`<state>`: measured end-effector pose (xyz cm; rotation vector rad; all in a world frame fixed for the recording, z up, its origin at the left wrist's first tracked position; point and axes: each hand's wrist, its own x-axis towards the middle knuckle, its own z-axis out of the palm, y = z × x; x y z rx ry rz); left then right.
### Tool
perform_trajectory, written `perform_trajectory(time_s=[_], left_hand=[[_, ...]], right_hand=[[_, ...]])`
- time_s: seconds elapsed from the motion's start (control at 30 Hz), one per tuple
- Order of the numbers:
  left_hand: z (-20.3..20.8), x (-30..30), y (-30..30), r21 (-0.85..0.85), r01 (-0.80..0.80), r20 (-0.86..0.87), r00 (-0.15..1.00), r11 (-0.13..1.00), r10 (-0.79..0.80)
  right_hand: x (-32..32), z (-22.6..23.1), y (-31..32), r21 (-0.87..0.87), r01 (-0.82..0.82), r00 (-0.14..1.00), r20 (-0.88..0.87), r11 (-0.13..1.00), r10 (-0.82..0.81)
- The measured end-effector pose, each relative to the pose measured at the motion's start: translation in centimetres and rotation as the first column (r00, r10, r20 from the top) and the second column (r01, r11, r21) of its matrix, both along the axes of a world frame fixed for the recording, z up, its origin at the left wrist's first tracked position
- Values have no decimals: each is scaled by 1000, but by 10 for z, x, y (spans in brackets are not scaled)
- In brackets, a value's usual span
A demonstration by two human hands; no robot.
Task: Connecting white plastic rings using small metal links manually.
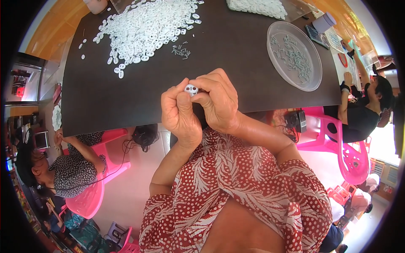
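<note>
Above the near edge of the dark table [122, 101], my two hands meet around a small white plastic piece [191, 90] with dark holes. My left hand [180, 114] is closed, its thumb and forefinger pinching the piece from the left. Closed as well, my right hand [219, 99] grips it from the right with thumb and curled fingers. The fingers cover part of the piece, and whether a pin sits in it I cannot tell. Beyond my hands lie several thin grey pins [180, 52] in a loose cluster.
A heap of white oval pieces [147, 31] spreads across the far left. Far right stands a round clear tray [282, 75] of grey pins; a bag of white pieces [257, 6] lies behind. People sit on pink chairs at left [86, 202] and right [354, 162].
</note>
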<state>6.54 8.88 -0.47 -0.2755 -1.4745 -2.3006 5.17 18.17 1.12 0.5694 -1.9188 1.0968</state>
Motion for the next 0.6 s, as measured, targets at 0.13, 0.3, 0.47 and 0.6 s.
perform_trajectory(time_s=[0.13,0.3,0.47,0.6], left_hand=[[-1,2,1,-16,-52,19,998,998,53],[-2,2,-1,-80,-82,-29,996,993,80],[-8,-3,2,-88,-123,-6,992,988,123],[-8,-5,1,-131,-135,-32,991,982,132]], right_hand=[[2,3,-1,48,-40,999,0,998,40],[-1,1,-5,36,-51,998,-27,998,52],[-4,-4,-6,36,-52,999,3,998,52],[-7,-9,-5,65,-49,999,-15,997,50]])
